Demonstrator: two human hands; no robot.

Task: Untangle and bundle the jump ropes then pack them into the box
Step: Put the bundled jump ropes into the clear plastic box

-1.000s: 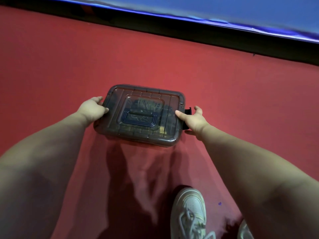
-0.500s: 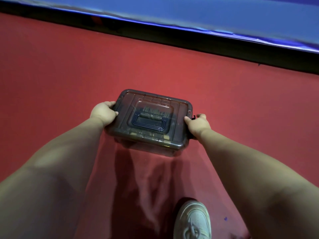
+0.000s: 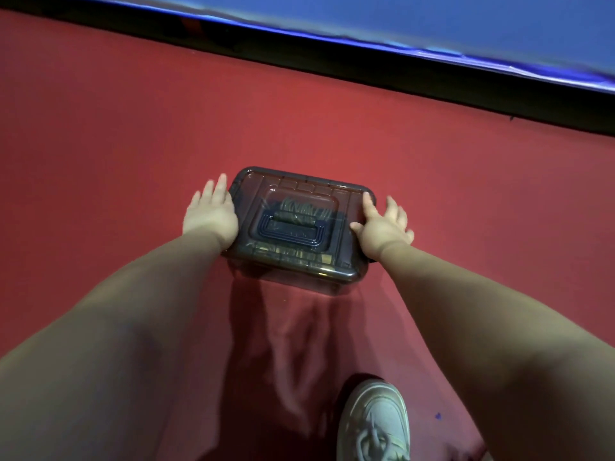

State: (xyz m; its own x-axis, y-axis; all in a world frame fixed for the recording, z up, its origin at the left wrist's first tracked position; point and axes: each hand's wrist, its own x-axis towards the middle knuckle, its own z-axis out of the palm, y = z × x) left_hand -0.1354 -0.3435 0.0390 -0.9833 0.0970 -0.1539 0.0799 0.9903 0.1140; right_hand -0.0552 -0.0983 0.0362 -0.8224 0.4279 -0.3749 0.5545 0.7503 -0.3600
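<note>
A dark see-through plastic box [image 3: 296,257] with its lid on sits on the red floor in the middle of the view. Through the lid I can make out coiled rope bundles [image 3: 301,209] inside. My left hand [image 3: 210,214] lies flat against the box's left side, fingers straight and pointing away from me. My right hand [image 3: 382,227] rests on the lid's right edge with spread, straight fingers. Neither hand grips anything.
A black strip and a blue mat [image 3: 432,24] run along the far edge of the red floor [image 3: 133,144]. My white sneaker [image 3: 374,424] stands near the bottom right, close behind the box.
Both hands were curled round the box's side edges; now their fingers have straightened and lie flat against it. The box has been set a little farther from me.
</note>
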